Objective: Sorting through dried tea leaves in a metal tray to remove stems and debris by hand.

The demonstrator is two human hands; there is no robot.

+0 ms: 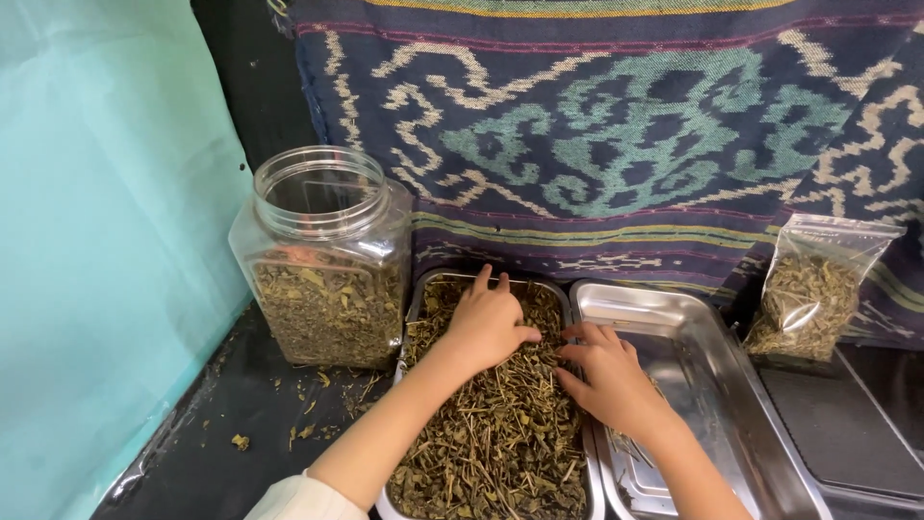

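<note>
- Background: a dark woven cloth (616, 135) with teal and cream patterns hangs behind the work area; a teal wall (96, 241) stands to the left.
- Surface: a dark desk (231, 424), with loose bits of dried leaf scattered on it near the jar.
- Left tray (420, 294): metal, filled with dried herbs (500, 443), a mix of leaves and stems.
- Right tray (712, 356): metal, touching the left tray along its side; mostly bare, with a few stems at its near end.
- Left hand (486, 323): palm down on the herbs at the far end of the left tray, fingers curled into the pile. Whether its grip has closed on any herbs cannot be told.
- Right hand (611, 376): over the seam between the two trays, fingers bent and pointing left into the herbs, just beside the left hand. Its grip is loose and partly open; what it has hold of cannot be told.
- Jar (327, 255): clear plastic, lid off, upright just left of the left tray, about half full of dried herbs.
- Bag (813, 289): clear plastic, holding dried herbs, upright against the cloth, right of the right tray.
- Black pad (847, 433): flat, at the right edge, in front of the bag.
</note>
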